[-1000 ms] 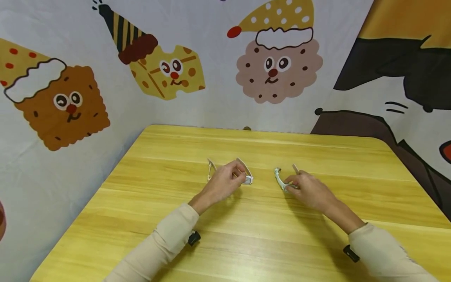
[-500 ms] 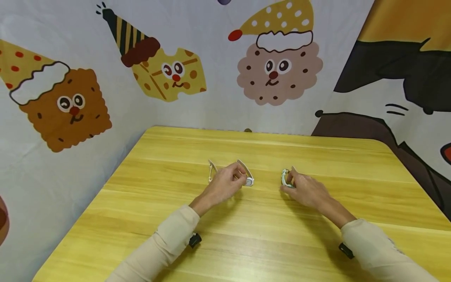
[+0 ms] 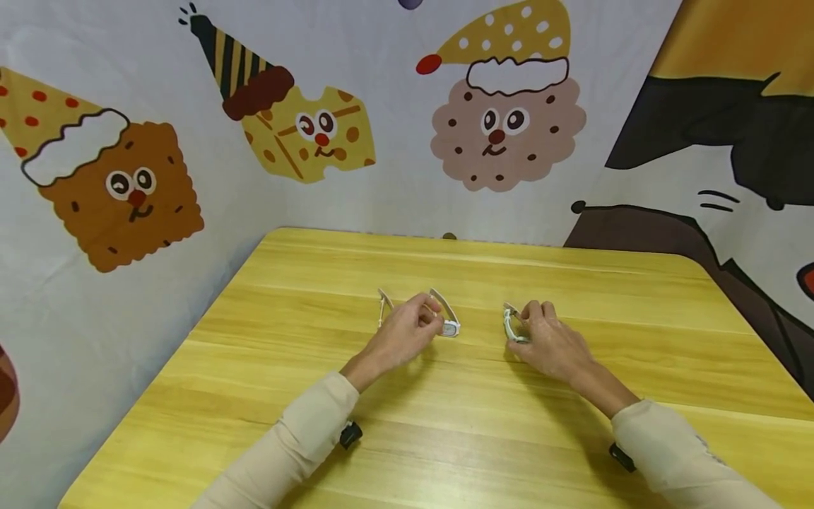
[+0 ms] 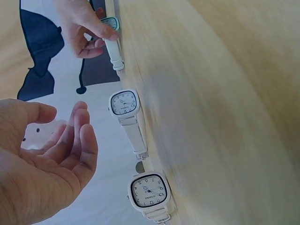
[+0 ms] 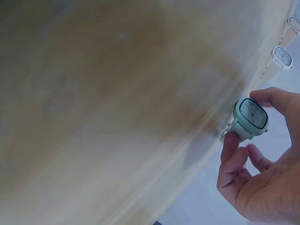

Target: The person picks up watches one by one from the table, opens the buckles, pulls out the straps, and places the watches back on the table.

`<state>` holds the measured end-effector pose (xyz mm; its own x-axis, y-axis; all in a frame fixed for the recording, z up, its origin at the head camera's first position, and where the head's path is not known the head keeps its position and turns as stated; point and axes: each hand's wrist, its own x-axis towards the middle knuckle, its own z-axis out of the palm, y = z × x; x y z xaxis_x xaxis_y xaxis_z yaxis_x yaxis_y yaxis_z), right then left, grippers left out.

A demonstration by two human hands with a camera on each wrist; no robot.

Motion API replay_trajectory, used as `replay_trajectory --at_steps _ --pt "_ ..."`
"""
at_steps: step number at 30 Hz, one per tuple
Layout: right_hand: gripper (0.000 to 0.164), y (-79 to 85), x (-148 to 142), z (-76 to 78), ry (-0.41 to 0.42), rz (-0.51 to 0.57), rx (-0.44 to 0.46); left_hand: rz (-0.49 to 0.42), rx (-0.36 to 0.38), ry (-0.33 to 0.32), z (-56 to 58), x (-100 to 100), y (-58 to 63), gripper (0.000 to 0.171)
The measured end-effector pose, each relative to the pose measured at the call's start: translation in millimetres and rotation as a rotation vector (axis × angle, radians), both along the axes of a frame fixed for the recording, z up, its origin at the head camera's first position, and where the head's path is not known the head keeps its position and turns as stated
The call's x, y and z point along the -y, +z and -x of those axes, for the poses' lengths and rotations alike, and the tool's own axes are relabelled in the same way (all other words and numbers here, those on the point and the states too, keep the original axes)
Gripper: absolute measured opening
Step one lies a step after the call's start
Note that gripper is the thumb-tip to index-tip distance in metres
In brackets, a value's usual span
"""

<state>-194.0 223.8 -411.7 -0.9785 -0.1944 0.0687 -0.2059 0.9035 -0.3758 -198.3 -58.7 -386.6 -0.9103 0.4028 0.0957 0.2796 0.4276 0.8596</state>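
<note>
A pale mint-green wristwatch stands on the table to the right. My right hand holds it, with the thumb at one edge of the case and a finger against the strap, as the right wrist view shows. Left of it are two white wristwatches, one with its dial showing and one partly behind my left hand. The left wrist view shows both dials, the nearer and the farther. My left hand hovers by them, fingers loosely curled and holding nothing.
The wooden table has rounded far corners. Behind it and along its left side hangs a white cloth printed with cartoon biscuits and cheese. Black wrist devices sit under both sleeves.
My right hand has shifted slightly, turning the mint-green watch and moving its strap end from the right over to the left. My left hand stays in nearly the same spot.
</note>
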Motion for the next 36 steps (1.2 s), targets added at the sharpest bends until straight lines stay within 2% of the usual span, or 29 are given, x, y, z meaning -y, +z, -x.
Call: replay_trajectory --at_steps 6,13,17,20,25,36 --pt "0.062 -0.3 3.1 1.9 -0.019 -0.009 0.008 0.020 -0.002 0.013 -0.1 0.4 1.3 0.026" --pt "0.066 4.9 0.8 -4.7 -0.021 -0.016 0.034 -0.019 0.019 0.013 -1.5 2.2 -0.4 0.029" --pt "0.055 11.1 -6.8 -14.5 0.024 0.006 0.003 -0.009 -0.004 0.011 -0.7 4.2 0.0 0.030" --pt "0.037 14.0 -11.7 -19.9 0.075 0.012 -0.051 0.002 -0.023 0.015 0.7 5.4 1.3 0.029" --pt "0.013 13.1 -11.4 -19.3 0.132 0.020 -0.123 0.010 -0.022 0.023 2.8 7.7 2.3 0.029" --pt "0.007 9.2 -6.1 -9.0 0.134 0.054 -0.154 0.009 -0.025 0.065 5.7 17.0 2.8 0.029"
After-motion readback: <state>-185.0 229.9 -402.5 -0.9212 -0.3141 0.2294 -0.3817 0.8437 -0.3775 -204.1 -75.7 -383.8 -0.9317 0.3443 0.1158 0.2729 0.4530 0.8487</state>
